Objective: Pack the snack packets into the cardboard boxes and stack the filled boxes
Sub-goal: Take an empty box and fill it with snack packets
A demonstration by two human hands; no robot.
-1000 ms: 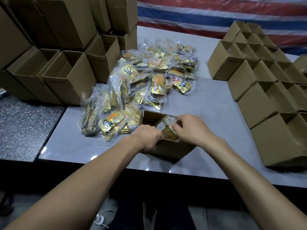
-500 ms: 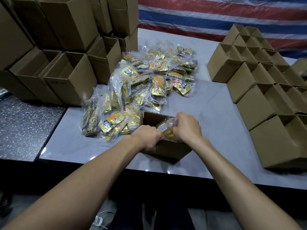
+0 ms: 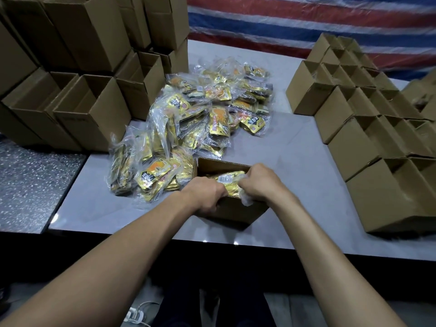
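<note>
Cardboard box (image 3: pixel 238 212), open-topped, at table (image 3: pixel 295 161) near edge. Left hand (image 3: pixel 204 197) grip clenched on its near wall; right hand (image 3: pixel 260 185) grip grasping snack packet (image 3: pixel 227 180) inside. Loose packets (image 3: pixel 188 119) at box's 11 o'clock.

A pale grey, glossy tabletop (image 3: pixel 295 161) spans the middle of the view, and a darker speckled slab (image 3: pixel 30 185) lies flush against its left edge, with a thin seam between them. Behind the tabletop hangs a plastic sheet (image 3: pixel 283 24) striped red, white and blue. Below the near edge, a white cable with a plug block (image 3: pixel 135 315) lies on the grey floor (image 3: pixel 306 312).
</note>
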